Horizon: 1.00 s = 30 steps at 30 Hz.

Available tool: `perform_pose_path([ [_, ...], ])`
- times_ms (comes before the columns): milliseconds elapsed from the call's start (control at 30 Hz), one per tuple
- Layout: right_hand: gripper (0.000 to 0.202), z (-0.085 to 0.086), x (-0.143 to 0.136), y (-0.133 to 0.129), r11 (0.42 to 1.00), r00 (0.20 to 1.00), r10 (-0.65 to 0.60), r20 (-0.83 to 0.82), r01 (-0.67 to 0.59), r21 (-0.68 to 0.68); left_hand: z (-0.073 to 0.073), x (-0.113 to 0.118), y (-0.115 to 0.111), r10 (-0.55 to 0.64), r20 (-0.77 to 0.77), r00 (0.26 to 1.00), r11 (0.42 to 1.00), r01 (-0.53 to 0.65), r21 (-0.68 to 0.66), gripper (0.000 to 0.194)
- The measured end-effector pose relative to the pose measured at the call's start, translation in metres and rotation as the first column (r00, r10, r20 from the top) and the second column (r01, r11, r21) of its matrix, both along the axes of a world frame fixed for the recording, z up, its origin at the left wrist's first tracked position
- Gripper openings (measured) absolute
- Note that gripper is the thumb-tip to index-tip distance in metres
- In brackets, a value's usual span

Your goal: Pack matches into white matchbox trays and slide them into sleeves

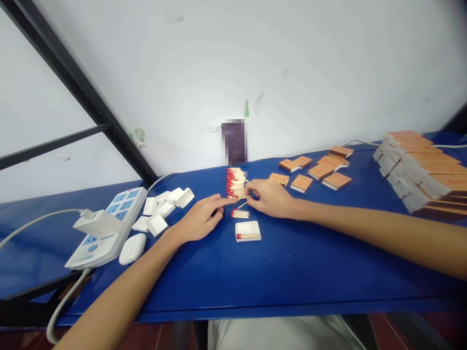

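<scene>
A pile of red-tipped matchsticks (236, 182) lies near the back of the blue table, heads to the left. My left hand (200, 218) reaches in from the left with its index finger stretched to the pile's front edge, the other fingers loosely curled. At the pile's right side, my right hand (268, 198) has thumb and index pinched at the end of a slanted matchstick (242, 206). Just in front lies a small row of matchsticks (241, 214). Closer to me is a white matchbox tray (253, 227) with a few matchsticks along its front side.
Several white trays (157, 226) lie at left beside a white earphone case (133, 249) and a power strip (127, 206) with a plug in it. Loose orange matchbox covers (323, 170) lie at back right. Stacked matchbox packs (438, 170) stand far right. A dark pixelated object (234, 142) leans against the wall.
</scene>
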State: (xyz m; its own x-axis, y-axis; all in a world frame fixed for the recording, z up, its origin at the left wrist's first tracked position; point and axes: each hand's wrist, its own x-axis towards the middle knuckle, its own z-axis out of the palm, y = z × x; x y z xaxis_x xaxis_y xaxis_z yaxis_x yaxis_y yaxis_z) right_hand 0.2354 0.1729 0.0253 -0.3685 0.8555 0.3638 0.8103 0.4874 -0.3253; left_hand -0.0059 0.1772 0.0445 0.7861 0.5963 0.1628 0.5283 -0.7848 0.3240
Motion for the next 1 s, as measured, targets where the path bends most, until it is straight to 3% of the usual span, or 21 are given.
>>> perform_pose_path([
  [167,0.006,-0.0012,0.0008,0.0017,1.000,1.000,0.002,-0.008,-0.002,-0.006,-0.0036,0.0018,0.0004,0.047,0.008,0.999,0.998,-0.048,0.042,0.040],
  [1000,0.007,0.0007,0.0000,-0.0004,0.999,0.999,0.024,0.024,-0.024,-0.021,-0.0065,0.0037,-0.0004,0.067,-0.036,0.997,0.995,-0.064,0.080,0.041],
])
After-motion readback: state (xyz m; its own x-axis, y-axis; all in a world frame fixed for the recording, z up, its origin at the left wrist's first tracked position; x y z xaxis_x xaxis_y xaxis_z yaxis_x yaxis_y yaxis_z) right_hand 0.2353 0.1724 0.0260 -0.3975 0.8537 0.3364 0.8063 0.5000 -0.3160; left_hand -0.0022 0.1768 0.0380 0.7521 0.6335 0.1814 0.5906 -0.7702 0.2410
